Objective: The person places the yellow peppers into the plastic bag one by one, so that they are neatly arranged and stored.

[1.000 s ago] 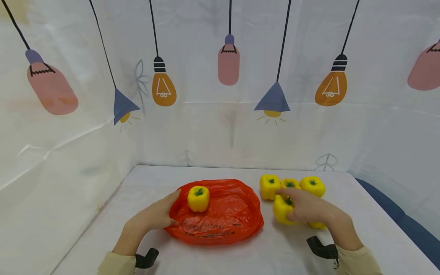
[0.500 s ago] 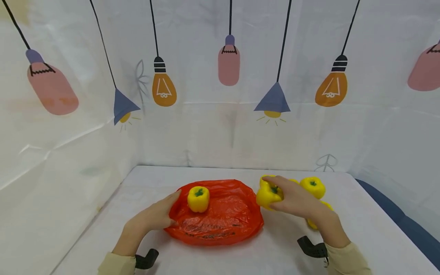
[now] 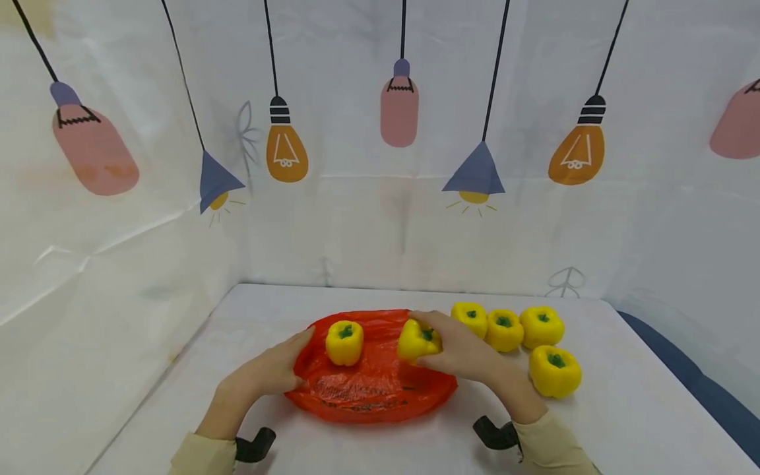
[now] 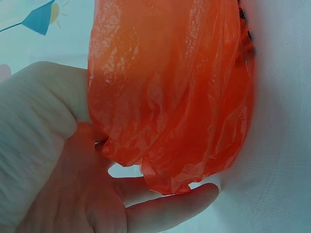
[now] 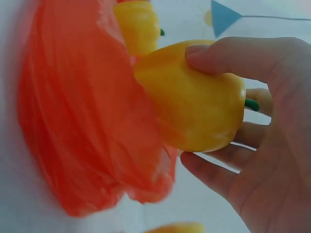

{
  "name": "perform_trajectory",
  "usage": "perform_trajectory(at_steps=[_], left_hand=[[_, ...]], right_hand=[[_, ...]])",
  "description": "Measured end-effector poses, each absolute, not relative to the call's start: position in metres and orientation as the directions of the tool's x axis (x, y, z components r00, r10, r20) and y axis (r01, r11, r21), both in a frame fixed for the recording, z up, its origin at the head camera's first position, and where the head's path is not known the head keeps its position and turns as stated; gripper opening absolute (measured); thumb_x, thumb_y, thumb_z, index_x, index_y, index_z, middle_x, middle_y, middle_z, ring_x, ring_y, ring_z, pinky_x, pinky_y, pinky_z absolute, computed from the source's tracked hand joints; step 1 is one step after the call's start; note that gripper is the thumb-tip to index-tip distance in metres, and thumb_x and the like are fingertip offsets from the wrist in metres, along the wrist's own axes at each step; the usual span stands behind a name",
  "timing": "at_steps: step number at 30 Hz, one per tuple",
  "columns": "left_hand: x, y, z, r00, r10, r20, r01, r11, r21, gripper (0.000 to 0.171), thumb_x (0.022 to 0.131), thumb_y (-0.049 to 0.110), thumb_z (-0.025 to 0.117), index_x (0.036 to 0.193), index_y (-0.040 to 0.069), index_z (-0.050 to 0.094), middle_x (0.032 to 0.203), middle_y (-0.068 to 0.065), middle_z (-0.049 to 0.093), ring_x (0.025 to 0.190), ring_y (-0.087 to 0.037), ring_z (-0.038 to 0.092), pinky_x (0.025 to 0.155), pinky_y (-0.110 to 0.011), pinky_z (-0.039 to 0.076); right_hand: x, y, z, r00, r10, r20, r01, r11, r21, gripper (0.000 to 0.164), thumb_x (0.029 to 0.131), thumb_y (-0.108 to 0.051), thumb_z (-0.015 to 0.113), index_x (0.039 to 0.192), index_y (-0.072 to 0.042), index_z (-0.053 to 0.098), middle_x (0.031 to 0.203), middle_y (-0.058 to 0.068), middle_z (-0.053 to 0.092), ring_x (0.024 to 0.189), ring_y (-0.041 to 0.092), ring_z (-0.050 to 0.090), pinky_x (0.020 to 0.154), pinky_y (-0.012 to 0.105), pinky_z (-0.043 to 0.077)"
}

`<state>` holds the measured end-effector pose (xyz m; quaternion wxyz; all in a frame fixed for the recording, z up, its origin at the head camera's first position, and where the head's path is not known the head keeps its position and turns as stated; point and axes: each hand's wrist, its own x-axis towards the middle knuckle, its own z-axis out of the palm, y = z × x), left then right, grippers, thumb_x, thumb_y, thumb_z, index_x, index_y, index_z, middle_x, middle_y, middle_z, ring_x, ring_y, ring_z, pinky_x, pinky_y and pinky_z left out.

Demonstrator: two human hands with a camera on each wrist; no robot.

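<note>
A red plastic bag [image 3: 380, 389] lies on the white table, with one yellow bell pepper [image 3: 344, 343] upright on its left part. My left hand [image 3: 270, 369] lies at the bag's left end; in the left wrist view its fingers [image 4: 170, 208] are fairly straight beside the bag's crumpled edge, and the thumb side is partly hidden by the plastic. My right hand [image 3: 460, 349] grips a second yellow bell pepper [image 5: 194, 102] between thumb and fingers, over the bag's right part. Whether that pepper touches the bag I cannot tell.
Several more yellow bell peppers stand on the table [image 3: 410, 452] to the right: three in a back row, one of them in the middle [image 3: 505, 333], and a nearer pepper [image 3: 555, 371] in front. A pale wall sheet [image 3: 362, 231] with printed lamps rises behind.
My right hand has lifted a yellow bell pepper from the group at the right and carried it left, over the bag. The left hand has stayed at the bag's left end.
</note>
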<state>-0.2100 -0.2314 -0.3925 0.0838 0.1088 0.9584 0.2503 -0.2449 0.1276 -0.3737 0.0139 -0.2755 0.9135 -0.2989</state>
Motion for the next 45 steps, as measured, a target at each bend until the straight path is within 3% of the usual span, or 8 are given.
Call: perform_trajectory(at_steps=[13, 24, 31, 45], left_hand=[[-0.211, -0.230, -0.395, -0.965, 0.235, -0.112, 0.151, 0.856, 0.494, 0.089, 0.080, 0.010, 0.076, 0.156, 0.010, 0.031, 0.160, -0.012, 0.036, 0.144, -0.036, 0.040, 0.114, -0.061, 0.036], [-0.210, -0.229, -0.394, -0.965, 0.234, -0.118, 0.147, 0.856, 0.496, 0.088, 0.080, 0.010, 0.077, 0.156, 0.011, 0.032, 0.160, -0.012, 0.037, 0.144, -0.037, 0.039, 0.114, -0.061, 0.036], [-0.210, -0.230, -0.396, -0.964, 0.242, -0.113, 0.157, 0.855, 0.494, 0.089, 0.080, 0.011, 0.078, 0.156, 0.010, 0.032, 0.159, -0.012, 0.037, 0.144, -0.036, 0.039, 0.114, -0.061, 0.036], [-0.209, -0.229, -0.396, -0.967, 0.230, -0.110, 0.149, 0.860, 0.489, 0.089, 0.080, 0.011, 0.077, 0.156, 0.010, 0.032, 0.160, -0.013, 0.036, 0.145, -0.036, 0.039, 0.114, -0.061, 0.036]], right_hand=[[-0.259, 0.088, -0.384, -0.825, -0.553, 0.114, -0.511, 0.645, -0.568, 0.074, 0.084, -0.031, 0.076, 0.148, -0.016, 0.043, 0.141, -0.002, 0.055, 0.125, 0.019, 0.053, 0.111, 0.050, 0.045], [-0.272, 0.068, -0.401, -0.795, -0.595, 0.118, -0.557, 0.638, -0.532, 0.069, 0.086, -0.032, 0.073, 0.148, -0.021, 0.045, 0.146, 0.000, 0.046, 0.123, 0.017, 0.050, 0.105, 0.045, 0.049], [-0.272, 0.064, -0.406, -0.798, -0.591, 0.120, -0.538, 0.608, -0.584, 0.070, 0.089, -0.025, 0.072, 0.151, -0.020, 0.039, 0.150, -0.003, 0.046, 0.130, 0.016, 0.048, 0.113, 0.045, 0.044], [-0.271, 0.065, -0.408, -0.799, -0.589, 0.123, -0.533, 0.598, -0.599, 0.070, 0.089, -0.025, 0.072, 0.151, -0.023, 0.038, 0.152, -0.004, 0.045, 0.135, 0.018, 0.046, 0.115, 0.047, 0.042]])
